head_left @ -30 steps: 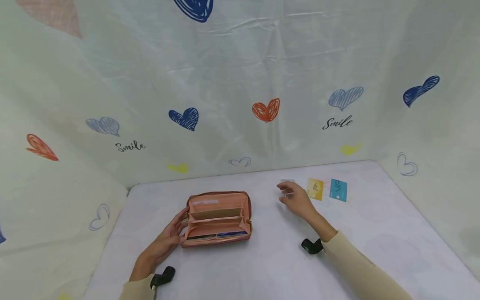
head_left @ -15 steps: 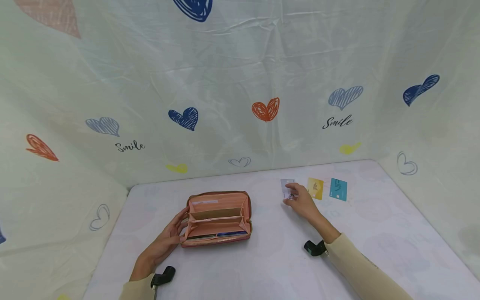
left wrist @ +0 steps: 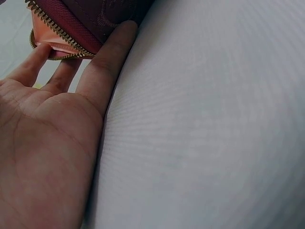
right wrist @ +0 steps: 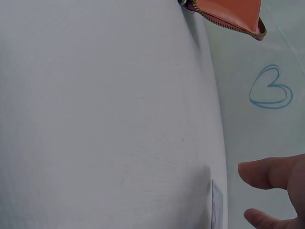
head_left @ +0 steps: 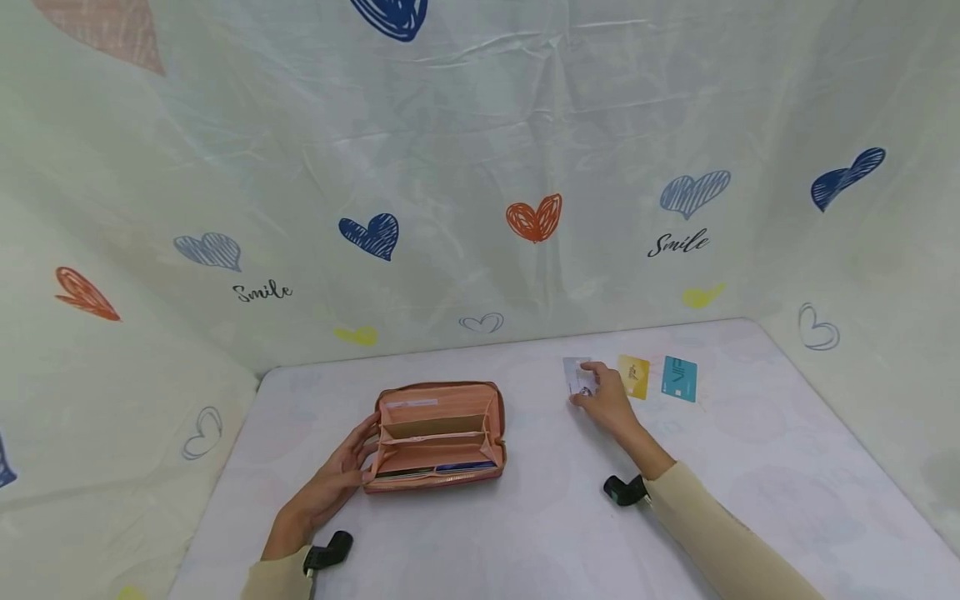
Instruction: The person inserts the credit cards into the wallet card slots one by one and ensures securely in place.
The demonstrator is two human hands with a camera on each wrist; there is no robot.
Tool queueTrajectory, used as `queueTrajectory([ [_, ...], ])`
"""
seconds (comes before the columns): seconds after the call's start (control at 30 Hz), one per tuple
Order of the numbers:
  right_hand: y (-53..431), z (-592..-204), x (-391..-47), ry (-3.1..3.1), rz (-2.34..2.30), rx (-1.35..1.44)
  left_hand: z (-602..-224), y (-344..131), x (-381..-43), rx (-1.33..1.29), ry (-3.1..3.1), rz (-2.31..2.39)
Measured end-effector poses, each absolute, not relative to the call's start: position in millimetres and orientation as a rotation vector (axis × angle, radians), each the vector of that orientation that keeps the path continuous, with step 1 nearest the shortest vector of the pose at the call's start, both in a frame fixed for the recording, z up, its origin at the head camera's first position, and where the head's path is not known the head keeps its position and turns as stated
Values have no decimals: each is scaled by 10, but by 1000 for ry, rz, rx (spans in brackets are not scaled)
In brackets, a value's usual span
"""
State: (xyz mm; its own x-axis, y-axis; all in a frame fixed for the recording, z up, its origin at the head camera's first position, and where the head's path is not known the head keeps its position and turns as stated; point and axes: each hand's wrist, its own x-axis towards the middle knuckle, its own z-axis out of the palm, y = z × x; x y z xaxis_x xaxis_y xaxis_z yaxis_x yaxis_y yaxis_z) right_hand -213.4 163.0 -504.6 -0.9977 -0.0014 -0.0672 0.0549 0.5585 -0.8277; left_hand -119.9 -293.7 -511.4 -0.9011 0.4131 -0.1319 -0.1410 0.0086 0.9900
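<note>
A pink zip wallet (head_left: pixel 438 437) lies unzipped on the table, its inner pockets and a few card edges showing. My left hand (head_left: pixel 333 479) holds its left side, the fingers along the zipped edge and the thumb at the front corner. Close up in the left wrist view, that hand (left wrist: pixel 47 129) touches the wallet's dark red outside (left wrist: pixel 109 21). On the right, a pale grey card (head_left: pixel 576 379) lies flat. Over it is my right hand (head_left: pixel 607 407), thumb and fingers spread apart. The right wrist view shows its fingers (right wrist: pixel 267 174) apart from the pale card (right wrist: pixel 217 205).
Right of the pale card lie a yellow card (head_left: pixel 636 379) and a teal card (head_left: pixel 679 379) marked VIP. Behind the white table (head_left: pixel 517 533) hangs a pale curtain (head_left: pixel 450 150) printed with hearts and "Smile".
My right hand has drawn slightly to the right, its fingers coming away from the pale card, which shows more now. The left hand and wallet have stayed put.
</note>
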Motion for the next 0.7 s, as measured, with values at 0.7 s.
queueTrajectory([
  [0.7,1487,-5084,-2371,2892,-1206,-3,-5153,-2942,-1195,308,1900,1975],
])
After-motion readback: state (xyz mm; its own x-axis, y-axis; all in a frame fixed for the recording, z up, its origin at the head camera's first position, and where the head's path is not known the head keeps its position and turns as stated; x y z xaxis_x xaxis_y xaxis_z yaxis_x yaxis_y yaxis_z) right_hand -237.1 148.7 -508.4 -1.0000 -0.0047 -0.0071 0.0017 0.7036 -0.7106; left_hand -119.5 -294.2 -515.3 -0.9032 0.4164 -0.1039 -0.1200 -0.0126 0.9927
